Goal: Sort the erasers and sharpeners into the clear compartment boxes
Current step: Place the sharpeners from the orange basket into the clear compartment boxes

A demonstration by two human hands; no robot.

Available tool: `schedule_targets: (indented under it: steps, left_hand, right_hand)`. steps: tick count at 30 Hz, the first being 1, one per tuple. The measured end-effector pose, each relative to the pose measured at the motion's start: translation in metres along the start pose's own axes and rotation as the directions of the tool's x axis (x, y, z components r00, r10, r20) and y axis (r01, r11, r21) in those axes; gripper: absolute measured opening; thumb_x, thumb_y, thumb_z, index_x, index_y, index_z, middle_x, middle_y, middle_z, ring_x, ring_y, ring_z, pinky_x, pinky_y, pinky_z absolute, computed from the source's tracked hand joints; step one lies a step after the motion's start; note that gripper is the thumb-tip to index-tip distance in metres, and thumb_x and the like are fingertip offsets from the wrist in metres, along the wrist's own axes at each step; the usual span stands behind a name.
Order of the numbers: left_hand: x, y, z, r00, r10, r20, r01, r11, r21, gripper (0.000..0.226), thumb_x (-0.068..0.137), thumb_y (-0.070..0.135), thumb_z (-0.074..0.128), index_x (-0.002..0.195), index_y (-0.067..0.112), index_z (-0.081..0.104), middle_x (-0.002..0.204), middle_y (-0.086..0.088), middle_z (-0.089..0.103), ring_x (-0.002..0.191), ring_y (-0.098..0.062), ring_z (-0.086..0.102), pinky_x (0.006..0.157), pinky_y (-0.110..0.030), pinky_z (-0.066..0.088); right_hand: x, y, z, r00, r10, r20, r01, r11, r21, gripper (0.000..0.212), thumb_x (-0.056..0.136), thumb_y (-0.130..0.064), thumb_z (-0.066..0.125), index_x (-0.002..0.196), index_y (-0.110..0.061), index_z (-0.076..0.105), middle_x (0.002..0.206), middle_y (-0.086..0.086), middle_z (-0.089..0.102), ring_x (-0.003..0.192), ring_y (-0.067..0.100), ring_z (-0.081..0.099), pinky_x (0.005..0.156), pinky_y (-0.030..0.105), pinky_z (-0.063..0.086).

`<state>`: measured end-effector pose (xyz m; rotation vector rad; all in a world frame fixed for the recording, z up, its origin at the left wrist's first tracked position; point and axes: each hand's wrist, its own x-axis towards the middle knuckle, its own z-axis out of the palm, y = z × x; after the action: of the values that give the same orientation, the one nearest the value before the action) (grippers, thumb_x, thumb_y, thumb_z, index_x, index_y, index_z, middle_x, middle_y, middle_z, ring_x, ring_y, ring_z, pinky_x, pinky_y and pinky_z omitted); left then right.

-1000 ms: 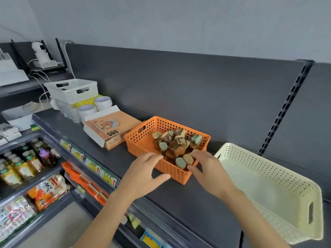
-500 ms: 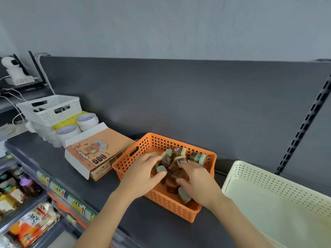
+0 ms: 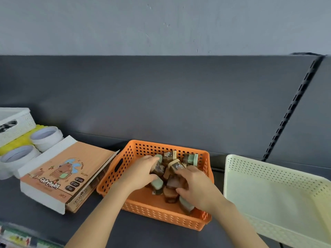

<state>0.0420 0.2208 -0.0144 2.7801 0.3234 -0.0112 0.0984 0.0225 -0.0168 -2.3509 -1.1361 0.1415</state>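
An orange perforated basket [image 3: 161, 219] stands on the dark shelf and holds a pile of several small brown and green erasers and sharpeners [image 3: 190, 159]. Both my hands are inside it. My left hand [image 3: 141, 174] reaches in from the left, its fingers and thumb curled round a brown piece [image 3: 159, 170] in the pile. My right hand [image 3: 197, 188] comes in from the right, with fingers over a brown piece [image 3: 174, 182] and the thumb under it. The pieces beneath my hands are partly hidden.
An empty cream perforated basket [image 3: 268, 194] sits just right of the orange one. On the left lies an orange capybara carton [image 3: 62, 176]. Behind it are white round containers [image 3: 44, 138] and a white basket [image 3: 14, 126]. A dark back panel rises behind the shelf.
Both hands moved from the basket's front edge into the pile and closed on pieces. The view shifted right and closer, so the lower shelves dropped out of sight.
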Motion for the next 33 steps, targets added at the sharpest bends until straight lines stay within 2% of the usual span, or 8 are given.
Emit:
schedule_targets:
  steps: [6, 11, 14, 20, 24, 27, 31, 33]
  left_hand:
    - [0.007, -0.008, 0.002, 0.999, 0.038, -0.02, -0.039, 0.999, -0.038, 0.054, 0.086, 0.028, 0.066, 0.136, 0.026, 0.047, 0.133, 0.008, 0.044, 0.114, -0.012, 0.05, 0.093, -0.025, 0.046]
    - [0.004, -0.011, -0.002, 0.994, 0.064, -0.087, -0.076, 0.987, -0.143, 0.048, 0.084, 0.024, 0.068, 0.128, 0.028, 0.052, 0.126, 0.012, 0.041, 0.109, -0.009, 0.048, 0.092, -0.023, 0.043]
    - [-0.002, -0.011, -0.003, 0.988, 0.086, -0.125, -0.109, 0.975, -0.195, 0.048, 0.084, 0.02, 0.067, 0.129, 0.029, 0.051, 0.129, 0.015, 0.041, 0.107, -0.004, 0.045, 0.086, -0.017, 0.037]
    - [-0.016, -0.013, 0.001, 0.975, 0.066, -0.211, -0.134, 0.936, -0.326, 0.049, 0.085, 0.019, 0.067, 0.13, 0.032, 0.051, 0.126, 0.016, 0.047, 0.104, 0.001, 0.044, 0.074, -0.006, 0.033]
    - [-0.024, -0.017, 0.001, 0.963, 0.038, -0.268, -0.143, 0.913, -0.383, 0.049, 0.086, 0.015, 0.065, 0.13, 0.03, 0.052, 0.119, 0.017, 0.045, 0.106, 0.0, 0.044, 0.082, -0.009, 0.032]
    - [-0.029, -0.018, 0.001, 0.958, 0.039, -0.283, -0.154, 0.905, -0.397, 0.05, 0.085, 0.014, 0.066, 0.131, 0.03, 0.051, 0.121, 0.017, 0.046, 0.108, 0.002, 0.043, 0.087, -0.011, 0.033]
    - [-0.034, -0.018, 0.001, 0.951, 0.018, -0.31, -0.146, 0.907, -0.395, 0.056, 0.085, 0.016, 0.067, 0.135, 0.032, 0.045, 0.129, 0.017, 0.046, 0.109, 0.004, 0.039, 0.089, -0.011, 0.033]
    - [-0.035, -0.019, 0.0, 0.946, 0.004, -0.325, -0.142, 0.905, -0.401, 0.058, 0.085, 0.017, 0.068, 0.136, 0.032, 0.044, 0.13, 0.018, 0.046, 0.11, 0.005, 0.038, 0.09, -0.012, 0.033]
  right_hand:
    - [-0.011, -0.009, 0.002, 0.984, 0.136, -0.114, -0.124, 0.987, 0.105, 0.046, 0.088, -0.025, 0.059, 0.132, -0.031, 0.049, 0.125, -0.013, 0.041, 0.107, 0.002, 0.046, 0.082, 0.005, 0.038]
    - [-0.014, -0.02, 0.005, 0.955, 0.211, -0.209, -0.199, 0.977, 0.074, 0.048, 0.088, -0.022, 0.056, 0.134, -0.03, 0.048, 0.129, -0.01, 0.047, 0.116, 0.008, 0.046, 0.094, 0.017, 0.043]
    - [-0.018, -0.023, 0.003, 0.938, 0.24, -0.251, -0.234, 0.971, 0.051, 0.043, 0.088, -0.022, 0.054, 0.131, -0.028, 0.051, 0.125, -0.009, 0.053, 0.112, 0.01, 0.047, 0.088, 0.018, 0.044]
    - [-0.001, -0.026, -0.001, 0.92, 0.26, -0.292, -0.279, 0.96, -0.023, 0.027, 0.089, -0.027, 0.05, 0.112, -0.019, 0.06, 0.097, -0.003, 0.061, 0.084, 0.011, 0.056, 0.071, 0.027, 0.053]
    - [0.007, -0.025, -0.002, 0.907, 0.293, -0.302, -0.285, 0.956, 0.07, 0.031, 0.092, -0.027, 0.053, 0.123, -0.021, 0.057, 0.103, -0.007, 0.052, 0.073, 0.005, 0.055, 0.056, 0.012, 0.041]
    - [0.009, -0.024, -0.002, 0.902, 0.318, -0.293, -0.312, 0.948, 0.067, 0.026, 0.094, -0.024, 0.048, 0.116, -0.019, 0.059, 0.101, -0.005, 0.051, 0.067, 0.009, 0.057, 0.052, 0.015, 0.043]
    - [0.021, -0.03, 0.001, 0.926, 0.292, -0.241, -0.329, 0.935, -0.135, 0.026, 0.096, -0.019, 0.037, 0.098, -0.011, 0.062, 0.095, 0.0, 0.054, 0.084, 0.014, 0.051, 0.068, 0.028, 0.051]
    - [0.028, -0.03, 0.004, 0.914, 0.317, -0.254, -0.361, 0.92, -0.15, 0.021, 0.095, -0.018, 0.041, 0.095, -0.011, 0.06, 0.093, 0.0, 0.054, 0.082, 0.014, 0.053, 0.063, 0.026, 0.051]
